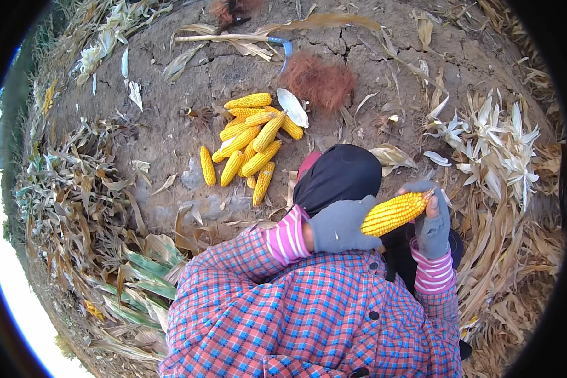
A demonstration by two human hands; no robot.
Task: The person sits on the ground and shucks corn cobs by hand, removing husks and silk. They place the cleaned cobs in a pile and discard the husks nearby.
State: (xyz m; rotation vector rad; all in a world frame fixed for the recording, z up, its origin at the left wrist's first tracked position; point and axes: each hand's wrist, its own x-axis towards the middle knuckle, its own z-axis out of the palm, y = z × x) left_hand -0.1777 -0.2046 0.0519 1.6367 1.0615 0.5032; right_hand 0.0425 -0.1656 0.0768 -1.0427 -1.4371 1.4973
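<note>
A husked yellow corn cob [396, 213] is held across my lap between both hands. My left hand [344, 226], in a grey glove, is closed around its left end, which the glove hides. At the other end, my right hand [432, 219] grips the cob near its tip, with bare fingertips showing through the worn grey glove. Beyond my black-clad knee [342, 177], a loose pile of husked yellow cobs [260, 134] lies on the soil.
A sickle [227, 37] with a wooden handle and blue blade lies ahead, beside a clump of reddish-brown corn silk [317, 81]. Pale opened husks [496, 141] and dry stalks [491, 250] are at my right. Leafy stalks [94, 189] heap up at my left. The soil [146, 123] is cracked.
</note>
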